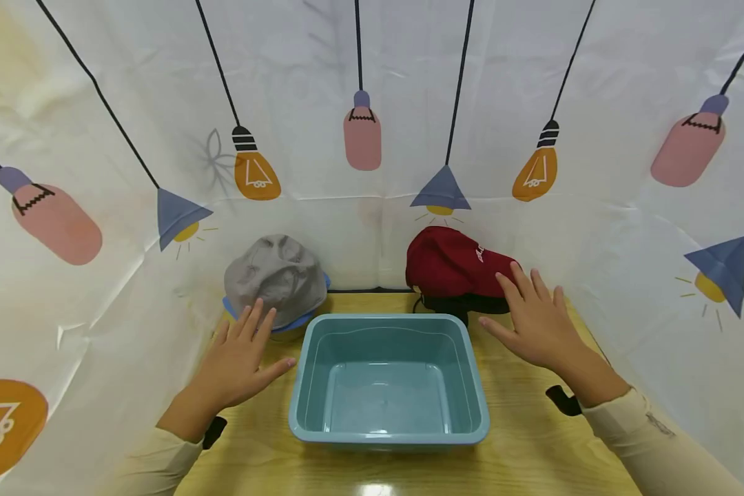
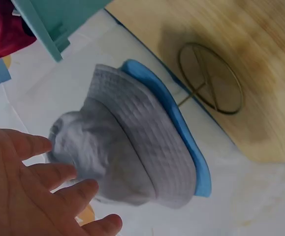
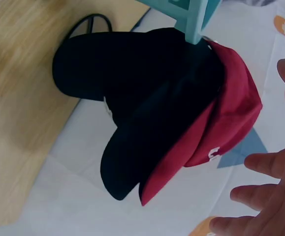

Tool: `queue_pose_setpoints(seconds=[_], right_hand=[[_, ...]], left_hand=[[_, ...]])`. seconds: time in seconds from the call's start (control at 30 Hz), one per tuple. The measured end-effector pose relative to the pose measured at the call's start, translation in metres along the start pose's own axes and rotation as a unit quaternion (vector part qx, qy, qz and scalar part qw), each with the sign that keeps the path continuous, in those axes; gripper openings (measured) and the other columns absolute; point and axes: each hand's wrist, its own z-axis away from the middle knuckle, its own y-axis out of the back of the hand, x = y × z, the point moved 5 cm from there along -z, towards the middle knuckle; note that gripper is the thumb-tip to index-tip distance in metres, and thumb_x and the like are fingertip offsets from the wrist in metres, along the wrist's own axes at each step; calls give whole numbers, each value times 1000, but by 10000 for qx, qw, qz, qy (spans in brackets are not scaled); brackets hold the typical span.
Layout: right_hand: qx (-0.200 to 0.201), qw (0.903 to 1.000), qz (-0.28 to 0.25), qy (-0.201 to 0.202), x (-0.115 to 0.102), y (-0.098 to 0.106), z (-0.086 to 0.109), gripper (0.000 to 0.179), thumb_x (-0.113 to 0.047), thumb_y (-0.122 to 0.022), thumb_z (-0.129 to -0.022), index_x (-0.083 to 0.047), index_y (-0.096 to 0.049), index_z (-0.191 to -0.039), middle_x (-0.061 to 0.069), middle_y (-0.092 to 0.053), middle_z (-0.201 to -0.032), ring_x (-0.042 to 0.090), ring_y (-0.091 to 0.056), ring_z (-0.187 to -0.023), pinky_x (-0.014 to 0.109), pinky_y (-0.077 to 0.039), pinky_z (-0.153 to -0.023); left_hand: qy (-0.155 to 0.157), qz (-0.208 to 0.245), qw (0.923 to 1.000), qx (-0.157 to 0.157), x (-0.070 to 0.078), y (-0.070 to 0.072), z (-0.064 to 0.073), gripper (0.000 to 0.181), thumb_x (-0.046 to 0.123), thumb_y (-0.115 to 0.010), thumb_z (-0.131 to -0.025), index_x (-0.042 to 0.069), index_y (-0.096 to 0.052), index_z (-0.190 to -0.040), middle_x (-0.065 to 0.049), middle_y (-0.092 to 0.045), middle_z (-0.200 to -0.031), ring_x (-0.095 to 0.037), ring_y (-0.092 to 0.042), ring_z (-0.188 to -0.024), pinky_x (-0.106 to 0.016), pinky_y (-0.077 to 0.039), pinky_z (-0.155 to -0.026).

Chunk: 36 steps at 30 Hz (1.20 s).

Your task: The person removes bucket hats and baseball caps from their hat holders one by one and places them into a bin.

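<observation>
My left hand (image 1: 232, 368), fingers spread and straight, is in front of a grey bucket hat (image 1: 275, 275) at the back left. Beneath that hat a blue brim (image 2: 196, 162) shows, and both sit on a wire stand with a round base (image 2: 205, 83). At the back right a red cap (image 1: 452, 265) is stacked over black caps (image 3: 83, 64). Beside the red cap is my right hand (image 1: 536, 324), also spread, its fingertips overlapping the cap's edge in the head view but apart from it in the right wrist view. Both hands hold nothing.
A blue-green plastic basin (image 1: 389, 438) stands between the hands on a wooden table (image 1: 254, 448), with nothing inside. White cloth walls (image 1: 310, 241) printed with hanging lamps enclose the table's back and sides. A dark round stand base (image 3: 110, 22) shows under the caps.
</observation>
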Motion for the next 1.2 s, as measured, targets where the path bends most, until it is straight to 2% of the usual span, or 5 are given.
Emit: queue_pose_setpoints(seconds=[0.43,0.57,0.8,0.97,1.2], right_hand=[[7,9999,-159,-27,-5,3,-23,99,-73,-51,-95,-6,-26,-164,23,-14,-172,58,-15,-152,87,-12,-109],[46,9998,-175,-32,-3,3,-31,98,-72,-51,-96,-5,-26,-163,24,-15,-171,58,-16,-152,86,-11,-109],[-4,9999,-103,-64,0,1,-41,99,-73,-50,-96,-6,-25,-163,25,-17,-170,57,-19,-151,86,-11,-109],[-83,9998,-100,-140,0,-2,-49,98,-73,-52,-95,-9,-25,-164,25,-17,-170,56,-18,-152,85,-11,-111],[-75,9998,-81,-148,5,-5,-66,101,-76,-48,-95,-7,-24,-164,24,-14,-171,53,-16,-154,84,-9,-112]], left_hand=[[-200,8,9998,-31,18,-12,-1,102,77,-49,-95,9,-22,-166,-21,-15,-172,-44,-20,-157,-74,-19,-119],[-242,125,9996,-58,26,-16,0,101,77,-48,-95,11,-20,-167,-19,-14,-173,-43,-19,-158,-73,-18,-120],[-284,203,9994,-48,39,-22,2,101,78,-48,-95,10,-24,-166,-18,-15,-173,-42,-21,-158,-71,-21,-120],[-281,312,9991,-39,43,-31,5,101,79,-46,-95,12,-22,-166,-16,-13,-174,-41,-21,-158,-71,-21,-121],[-304,541,9981,49,48,-37,5,98,72,-52,-96,9,-25,-165,-17,-16,-173,-42,-23,-157,-72,-23,-119]])
